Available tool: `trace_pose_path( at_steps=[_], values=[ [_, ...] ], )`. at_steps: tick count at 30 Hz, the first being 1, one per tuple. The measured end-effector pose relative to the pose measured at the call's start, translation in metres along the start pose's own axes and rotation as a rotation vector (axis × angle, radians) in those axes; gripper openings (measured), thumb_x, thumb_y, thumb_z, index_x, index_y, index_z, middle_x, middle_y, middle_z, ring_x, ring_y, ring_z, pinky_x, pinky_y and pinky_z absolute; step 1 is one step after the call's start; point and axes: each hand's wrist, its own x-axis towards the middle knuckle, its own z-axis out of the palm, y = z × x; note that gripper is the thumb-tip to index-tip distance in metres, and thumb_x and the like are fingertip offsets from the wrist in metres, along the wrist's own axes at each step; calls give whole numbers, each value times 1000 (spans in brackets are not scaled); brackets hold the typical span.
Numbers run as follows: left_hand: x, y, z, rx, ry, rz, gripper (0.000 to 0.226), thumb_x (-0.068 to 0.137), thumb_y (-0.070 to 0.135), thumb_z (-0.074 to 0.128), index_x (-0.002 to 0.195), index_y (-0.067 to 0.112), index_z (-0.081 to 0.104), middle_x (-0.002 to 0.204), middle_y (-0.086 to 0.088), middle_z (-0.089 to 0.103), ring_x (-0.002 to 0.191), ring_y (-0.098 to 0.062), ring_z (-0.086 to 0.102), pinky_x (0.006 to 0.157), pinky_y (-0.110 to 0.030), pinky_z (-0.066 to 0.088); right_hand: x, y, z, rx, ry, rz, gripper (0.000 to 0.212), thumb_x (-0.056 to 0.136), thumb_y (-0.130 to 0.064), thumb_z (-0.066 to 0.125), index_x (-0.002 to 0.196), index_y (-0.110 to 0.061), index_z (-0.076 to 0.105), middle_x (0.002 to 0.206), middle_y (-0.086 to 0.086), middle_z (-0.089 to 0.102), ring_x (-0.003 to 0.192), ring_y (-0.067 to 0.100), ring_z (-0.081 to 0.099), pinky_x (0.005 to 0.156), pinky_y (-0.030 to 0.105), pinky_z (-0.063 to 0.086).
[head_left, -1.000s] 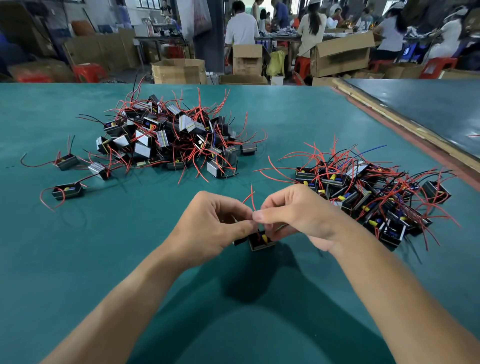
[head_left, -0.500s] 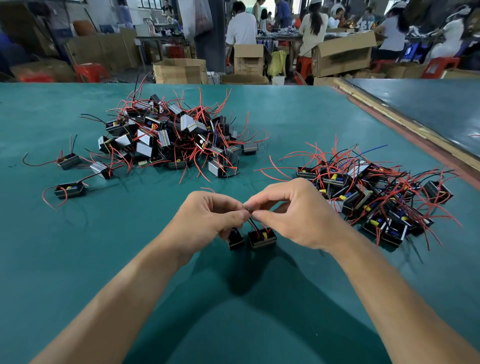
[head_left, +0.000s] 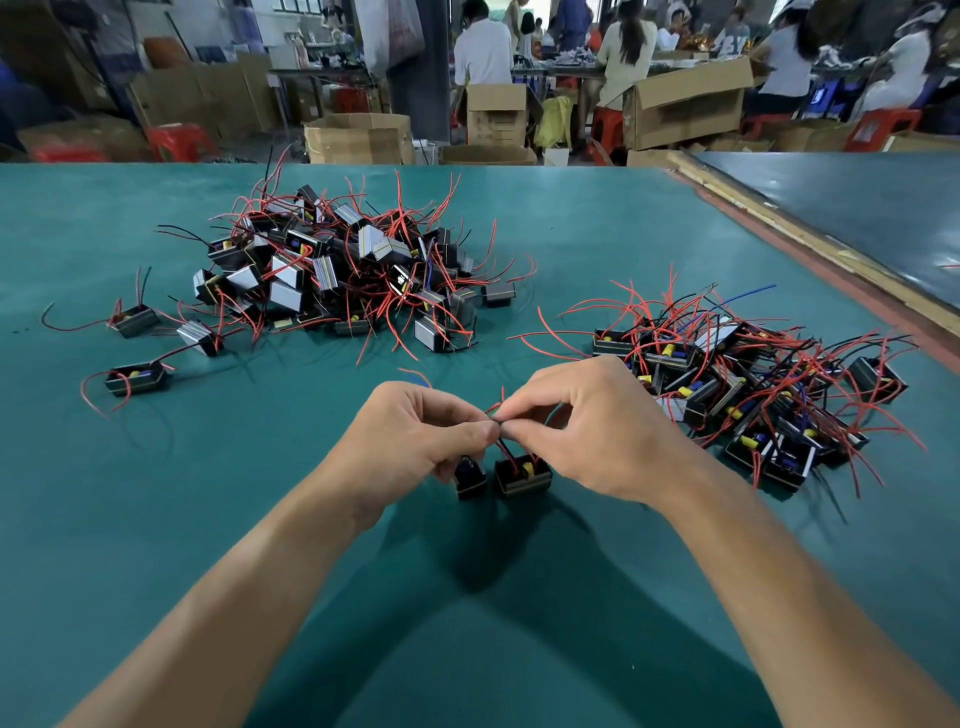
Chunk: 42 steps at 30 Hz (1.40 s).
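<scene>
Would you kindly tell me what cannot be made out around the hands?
Head view: how the wires join, hidden between the left hand and right hand.
Head view: top of the left module, covered by the left hand.
Head view: parts inside the right module, too small.

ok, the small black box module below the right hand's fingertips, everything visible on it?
The small black open-topped box module looks plastic, with a yellow cylindrical part inside. Its red lead rises to where the left hand and right hand pinch it. It is upright, open side up, beside a second black module. Whether it is resting or hanging is unclear.
</scene>
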Motion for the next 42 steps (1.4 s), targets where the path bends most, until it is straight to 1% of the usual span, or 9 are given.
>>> trace_pose_path(
  at_steps=[5,8,14,18,23,27,32,39,42],
  values=[
    [-2,1,0,109,30,50,12,82,9,75,70,9,75,56,-2,63,49,-12,46,50,-21,40,-1,-5,2,-52,-30,19,12,82,-19,69,73,-24,72,66,-8,67,63,12,61,65,35,51],
    [-3,3,1,144,6,93,12,82,10,76,70,10,74,59,-3,64,56,-15,49,57,-30,42,0,-8,2,-40,-109,107,23,83,-16,64,64,-27,58,59,-7,60,62,16,55,64,37,48],
    [-6,2,2,283,-64,217,14,84,7,74,73,16,74,57,9,61,53,-7,48,53,-24,41,5,-13,-1,308,-343,503,34,87,-2,59,57,-17,57,48,-5,48,48,14,43,48,26,40],
    [-6,0,4,320,-44,237,11,83,10,75,74,17,74,59,-1,65,54,-12,52,53,-34,46,4,-12,-4,493,-416,650,23,89,-6,54,66,-12,57,47,-2,49,37,9,42,39,19,38],
    [-4,-1,4,246,2,217,13,80,9,74,70,17,72,56,4,63,51,-9,50,49,-24,42,2,-9,-3,470,-341,549,33,96,-14,57,64,-13,62,52,-2,57,44,10,50,43,20,41],
    [-1,-1,3,162,-9,181,12,84,13,75,74,19,74,61,-12,63,57,-15,49,54,-29,39,2,-6,-4,509,-285,533,32,99,-13,55,68,-8,64,53,0,60,46,10,53,45,20,44],
    [1,-3,1,115,25,144,15,86,12,72,72,13,73,52,3,58,47,-9,44,46,-19,37,0,-2,-1,479,-247,382,16,90,-8,68,75,-7,67,57,-5,62,52,9,53,51,20,44],
    [0,-2,-2,122,18,123,17,88,11,71,72,15,76,51,4,58,45,-9,42,46,-18,36,0,2,3,363,-141,165,13,86,-7,73,74,-11,70,64,3,68,57,8,55,58,25,47],
    [0,-2,-4,168,19,128,18,87,13,72,71,20,77,51,4,60,47,-10,42,48,-21,35,0,3,3,363,-114,134,11,85,-10,77,75,-11,72,63,-3,68,57,5,56,58,22,47]
  ],
)
